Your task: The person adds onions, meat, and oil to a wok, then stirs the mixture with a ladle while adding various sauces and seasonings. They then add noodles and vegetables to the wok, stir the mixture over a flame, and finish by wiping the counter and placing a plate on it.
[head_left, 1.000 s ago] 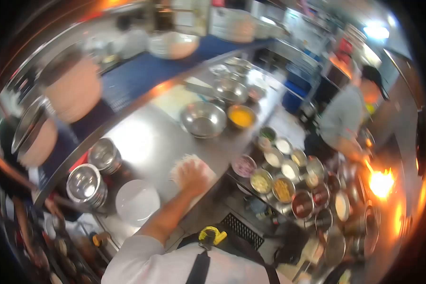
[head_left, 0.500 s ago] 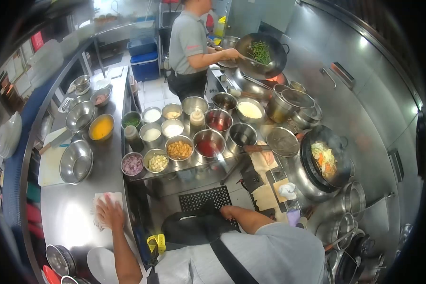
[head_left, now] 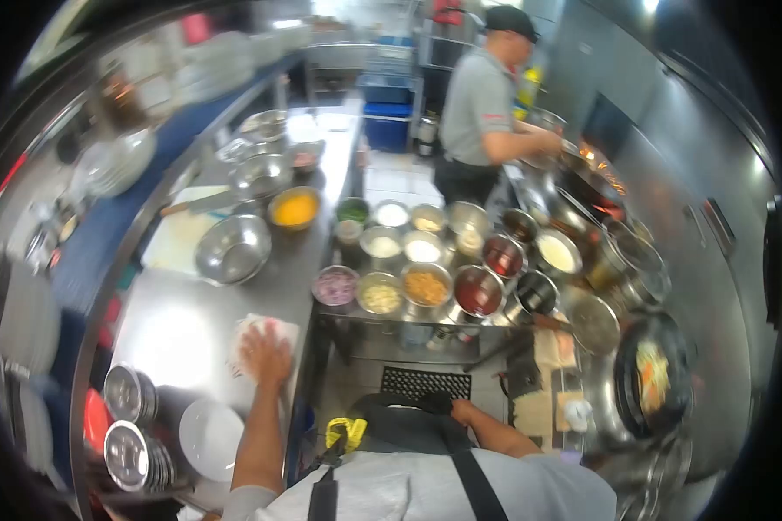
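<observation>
My left hand (head_left: 268,350) lies flat with its fingers spread on a pale cloth (head_left: 288,333) that has reddish marks. The cloth is on the steel counter (head_left: 169,326), close to its inner edge. At my waist, against the dark apron (head_left: 408,425), is my right hand (head_left: 463,411); its fingers are mostly hidden. Beyond the cloth stands a steel mixing bowl (head_left: 233,249), next to a cutting board (head_left: 181,234) with a knife (head_left: 208,202) on it. Nearer to me on the counter is a white plate (head_left: 211,440).
Ahead, several steel containers, one with chopped onion (head_left: 335,286) and one with red sauce (head_left: 479,291), fill a prep stand. On the right, a wok (head_left: 652,373) holds sliced vegetables. A co-worker (head_left: 487,113) stands by the far burner, with flames (head_left: 604,165) there. Stacked bowls (head_left: 130,456) stand lower left.
My view has turned left, so everything sits farther right. My left hand stays flat on the cloth. The co-worker's wok of green vegetables is no longer raised, and flames show at that burner.
</observation>
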Motion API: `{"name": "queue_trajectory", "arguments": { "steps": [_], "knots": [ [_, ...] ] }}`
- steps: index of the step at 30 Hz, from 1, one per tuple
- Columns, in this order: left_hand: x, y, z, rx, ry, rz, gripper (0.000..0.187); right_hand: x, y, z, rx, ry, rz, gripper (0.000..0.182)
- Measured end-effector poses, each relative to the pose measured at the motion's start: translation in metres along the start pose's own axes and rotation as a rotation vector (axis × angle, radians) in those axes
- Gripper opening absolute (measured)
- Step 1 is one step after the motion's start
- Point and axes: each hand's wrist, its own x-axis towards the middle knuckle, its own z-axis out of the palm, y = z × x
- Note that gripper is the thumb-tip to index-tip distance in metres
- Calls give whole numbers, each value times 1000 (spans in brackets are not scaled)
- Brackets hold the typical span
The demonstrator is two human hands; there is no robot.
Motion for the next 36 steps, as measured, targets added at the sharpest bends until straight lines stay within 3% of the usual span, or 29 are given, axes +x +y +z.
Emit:
{"name": "queue_trajectory", "arguments": {
  "steps": [3, 9, 12, 15, 19, 22, 25, 27, 36],
  "knots": [
    [-4, -3, -10, -57, 1, -36, 69, 10, 2, -1, 52, -113, 37, 30],
    [-34, 28, -28, -111, 68, 30, 80, 18, 6, 9, -34, -39, -27, 30],
    [-52, 26, -13, -114, 45, 37, 84, -6, -25, -27, 122, -131, 101, 25],
    [-56, 29, -17, -109, 15, 61, 86, 7, -20, -22, 227, -205, 176, 24],
    [-56, 24, -10, -59, 5, 61, 83, -19, -55, -62, 273, -187, 188, 24],
    [-54, 24, -13, -84, -40, 56, 82, -9, -44, -46, 263, -139, 126, 28],
    [-56, 19, -3, -66, 13, 72, 82, 38, 11, 20, 4, 91, -180, 32],
    [-56, 18, -2, -76, 16, 74, 82, 18, -8, -10, 98, -138, 45, 35],
    [-54, 23, -17, -83, 7, 47, 80, 22, 7, -1, -4, -73, -18, 31]
  ]
}}
